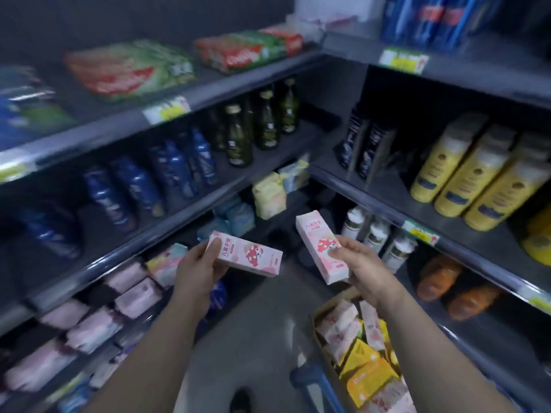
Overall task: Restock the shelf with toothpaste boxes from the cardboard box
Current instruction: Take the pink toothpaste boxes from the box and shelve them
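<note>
Toothpaste fills both hands: the left hand (198, 265) curls round one pink toothpaste box (253, 257), held nearly level; the right hand (360, 266) grips a second toothpaste box (317, 239), tilted on end. Both are held above the open cardboard box (331, 299)

A shop aisle: dark shelves (247, 81) stocked with rows of bottles (238, 138), packets (128, 70) and price tags (167, 110).

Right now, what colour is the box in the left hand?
The toothpaste box is pink with a red spotted cartoon; head view.
</note>
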{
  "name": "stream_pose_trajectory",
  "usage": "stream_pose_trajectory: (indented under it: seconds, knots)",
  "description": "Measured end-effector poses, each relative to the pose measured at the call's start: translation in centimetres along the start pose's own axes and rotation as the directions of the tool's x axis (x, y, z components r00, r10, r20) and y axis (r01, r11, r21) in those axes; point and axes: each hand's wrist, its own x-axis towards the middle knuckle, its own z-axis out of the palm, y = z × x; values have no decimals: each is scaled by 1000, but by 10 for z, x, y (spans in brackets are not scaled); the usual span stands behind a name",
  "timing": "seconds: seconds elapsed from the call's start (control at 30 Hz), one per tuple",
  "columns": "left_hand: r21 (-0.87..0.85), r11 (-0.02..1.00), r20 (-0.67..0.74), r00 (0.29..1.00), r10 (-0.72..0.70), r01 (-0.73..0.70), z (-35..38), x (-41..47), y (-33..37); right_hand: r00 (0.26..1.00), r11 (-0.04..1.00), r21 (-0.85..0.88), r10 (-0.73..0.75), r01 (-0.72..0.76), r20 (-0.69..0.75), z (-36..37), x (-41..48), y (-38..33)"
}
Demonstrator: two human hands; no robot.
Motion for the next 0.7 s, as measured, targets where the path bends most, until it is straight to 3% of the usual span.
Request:
stream_pose_trajectory:
  seconds: [0.27, 0.43, 0.7]
  knots:
    - [-168, 973, -198, 972, 126, -161, -124, -42, 63, 945, 990, -80, -85, 116, 314, 131, -6, -47]
    - [-200, 951, -283, 943, 172, -234, -211, -73, 98, 893, 975, -127, -112, 184, 435, 232, -12, -67]
    - [-214, 884, -500, 824, 267, -416, -366, -125, 162, 708, 942, -94, -173, 321, 685, 409, -58, -83]
